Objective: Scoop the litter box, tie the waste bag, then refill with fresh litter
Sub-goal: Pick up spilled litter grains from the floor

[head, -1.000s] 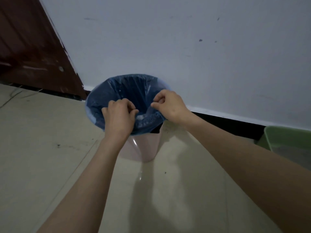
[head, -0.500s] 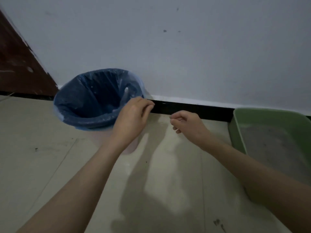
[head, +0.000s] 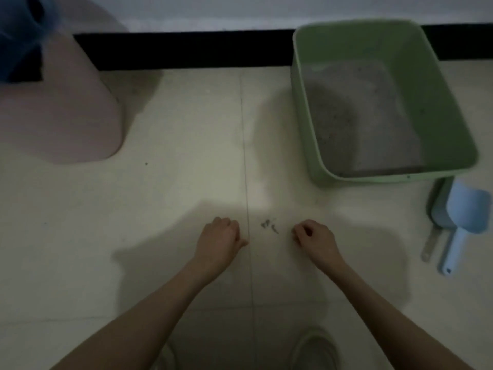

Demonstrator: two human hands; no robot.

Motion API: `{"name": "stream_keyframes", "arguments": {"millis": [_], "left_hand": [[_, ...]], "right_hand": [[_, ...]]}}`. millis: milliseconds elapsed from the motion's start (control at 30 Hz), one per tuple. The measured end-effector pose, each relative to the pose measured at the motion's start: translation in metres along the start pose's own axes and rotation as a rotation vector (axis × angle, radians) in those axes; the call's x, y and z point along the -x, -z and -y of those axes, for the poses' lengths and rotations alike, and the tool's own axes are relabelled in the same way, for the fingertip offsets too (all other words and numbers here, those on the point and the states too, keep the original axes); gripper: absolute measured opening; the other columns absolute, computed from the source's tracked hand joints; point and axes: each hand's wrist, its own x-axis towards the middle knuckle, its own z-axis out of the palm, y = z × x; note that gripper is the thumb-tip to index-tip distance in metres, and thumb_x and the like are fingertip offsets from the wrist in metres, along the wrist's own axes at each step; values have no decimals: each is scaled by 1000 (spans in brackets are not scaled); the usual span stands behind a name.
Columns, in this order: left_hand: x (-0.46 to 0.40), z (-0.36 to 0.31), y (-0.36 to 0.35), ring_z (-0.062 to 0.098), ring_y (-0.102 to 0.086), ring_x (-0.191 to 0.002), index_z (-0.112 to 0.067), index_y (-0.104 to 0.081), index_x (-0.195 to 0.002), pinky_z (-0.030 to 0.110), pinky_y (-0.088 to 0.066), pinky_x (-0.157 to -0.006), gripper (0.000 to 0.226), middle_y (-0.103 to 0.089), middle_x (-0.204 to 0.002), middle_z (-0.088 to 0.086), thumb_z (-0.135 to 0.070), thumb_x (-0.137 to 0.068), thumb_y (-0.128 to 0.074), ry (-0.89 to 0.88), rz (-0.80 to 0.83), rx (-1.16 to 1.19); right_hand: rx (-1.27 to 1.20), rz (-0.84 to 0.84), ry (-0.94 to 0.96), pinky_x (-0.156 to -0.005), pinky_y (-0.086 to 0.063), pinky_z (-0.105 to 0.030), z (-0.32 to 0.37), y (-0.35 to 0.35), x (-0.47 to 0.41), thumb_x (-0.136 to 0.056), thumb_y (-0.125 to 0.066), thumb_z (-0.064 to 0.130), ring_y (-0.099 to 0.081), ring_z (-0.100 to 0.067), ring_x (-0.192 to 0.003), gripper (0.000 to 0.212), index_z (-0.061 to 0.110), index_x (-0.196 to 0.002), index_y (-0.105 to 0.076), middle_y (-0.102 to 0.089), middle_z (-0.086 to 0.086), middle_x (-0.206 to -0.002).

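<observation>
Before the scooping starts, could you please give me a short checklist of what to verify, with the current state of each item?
1. Both hands free: ok. The left hand and right hand hover over the floor, loosely curled, holding nothing.
2. Scoop within reach: ok. The blue scoop lies on the floor by the near right corner of the litter box, on the right hand's side.
3. Litter box unobstructed: ok. It is open, with grey litter inside.
4. Waste to scoop visible: cannot tell. The picture is dim and blurred.
5. Bin lined and ready: ok. The blue bag sits in the pink bin, far left.
6. Floor clean: not ok. Small dark bits lie between the hands.
</observation>
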Motion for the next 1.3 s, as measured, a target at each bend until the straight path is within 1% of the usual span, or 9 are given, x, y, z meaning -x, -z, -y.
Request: {"name": "stream_keyframes", "arguments": {"millis": [100,233,300,467,633,733,867,1167,1300], "left_hand": [[-12,-7,-5,26,-52,-94,-5,-60,-105,30,-39,-83,18,-55,-100,10,-15,-94,-50,-4,-257,356],[-22,-36,-1,19,-59,-87,-4,-62,-107,21,-44,-82,20,-62,-100,11,-2,-90,-51,126,-252,764],[-24,-39,-9,22,-56,-90,-4,-62,-101,16,-37,-79,17,-60,-98,10,-8,-84,-63,73,-198,625],[-34,-28,-20,28,-41,-105,-14,-58,-97,32,-24,-82,46,-51,-104,6,-43,-66,-75,83,-163,173],[-56,-16,-11,29,-51,-78,-11,-55,-74,33,-21,-67,51,-53,-78,10,-62,-70,-50,-235,-222,-133],[-68,-10,-6,27,-51,-70,-9,-55,-72,34,-22,-65,55,-53,-74,11,-61,-78,-38,-395,-217,-389],[-68,2,-3,28,-50,-70,-8,-52,-73,36,-25,-65,45,-53,-76,13,-47,-90,-37,-482,-268,-422],[-37,41,-4,31,-47,-73,-6,-49,-75,38,-24,-67,34,-50,-75,16,-31,-92,-33,-243,-320,-236],[-31,35,-7,30,-49,-73,-8,-50,-74,37,-31,-66,35,-53,-74,13,-32,-92,-32,-232,-326,-215]], "right_hand": [[-224,-156,112,-81,-43,-21,-12,-16,8,-95,-48,9,-59,-17,-88,18,6,-101,-65,-64,-3,-94],[-881,-156,-179,-68,-54,-28,-5,-23,6,-100,-40,13,-61,-19,-71,23,6,-91,-59,-63,-11,-79],[-616,-171,-117,-64,-49,-27,-9,-26,4,-96,-48,13,-59,-19,-65,19,7,-85,-62,-64,-8,-73],[298,-302,464,-70,-38,-33,-33,-42,-11,-78,-55,35,-51,-22,-79,23,14,-76,-63,-61,-3,-75],[758,-404,839,-64,-25,-35,-36,-36,-40,-79,-47,50,-51,-25,-66,41,13,-66,-55,-55,-7,-65],[886,-399,1008,-64,-26,-36,-26,-35,-55,-81,-44,46,-54,-24,-55,41,12,-62,-57,-56,-8,-58],[957,-382,1064,-64,-25,-36,-17,-40,-66,-82,-41,42,-51,-22,-42,41,13,-58,-59,-55,-8,-48],[1108,-347,1081,-65,-26,-33,-8,-49,-61,-79,-56,22,-42,-15,-32,24,18,-55,-55,-49,-3,-39],[1027,-355,987,-57,-35,-25,0,-50,-51,-69,-39,8,-42,-13,-29,27,18,-48,-53,-48,-1,-37]]}}
